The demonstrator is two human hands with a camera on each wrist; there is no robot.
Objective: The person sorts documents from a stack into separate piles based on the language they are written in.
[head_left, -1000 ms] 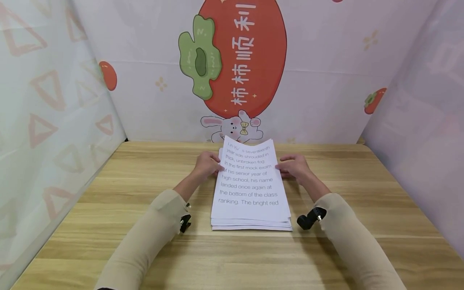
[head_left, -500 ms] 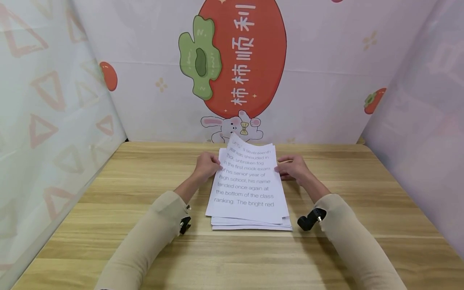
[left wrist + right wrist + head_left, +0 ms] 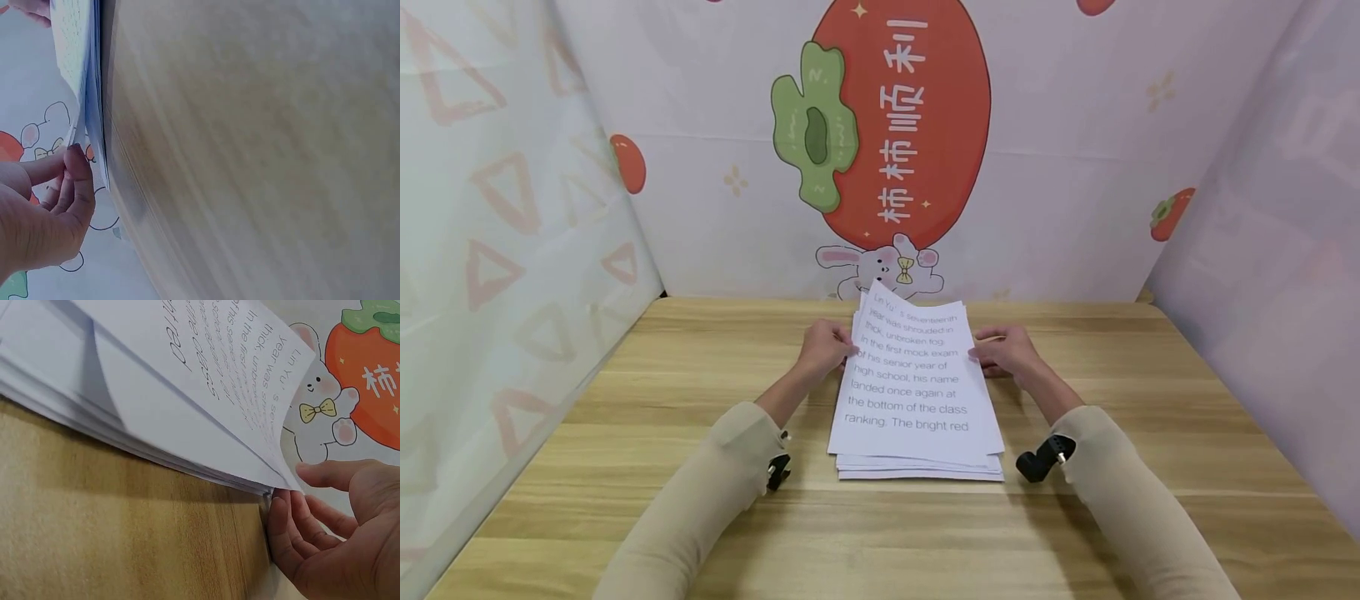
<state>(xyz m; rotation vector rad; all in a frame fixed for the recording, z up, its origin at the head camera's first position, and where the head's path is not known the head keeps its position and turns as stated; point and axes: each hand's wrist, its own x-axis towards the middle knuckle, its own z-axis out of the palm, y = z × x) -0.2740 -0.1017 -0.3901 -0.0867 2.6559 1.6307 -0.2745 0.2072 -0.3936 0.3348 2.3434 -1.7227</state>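
A stack of white printed paper (image 3: 917,473) lies on the wooden table. Its top sheet (image 3: 906,392) carries large English text, sits skewed over the others and curls up at the far left corner. My left hand (image 3: 823,348) pinches the sheet's left edge between thumb and forefinger, clearest in the left wrist view. At the right edge, my right hand (image 3: 1011,350) has its fingers against the paper. In the right wrist view the thumb stays apart from the bent fingers (image 3: 280,515), which touch the sheet's corner from below.
Behind the table (image 3: 700,433) hangs a white cloth backdrop (image 3: 1060,208) with a persimmon and rabbit print. Cloth walls (image 3: 512,250) stand on both sides. A black wrist camera (image 3: 1037,458) sits at the right sleeve, another (image 3: 778,472) at the left.
The top sheet has slid and turned toward the lower left over the stack, then back a little to the right. Its far left corner has curled up. Both hands stay at the edges.
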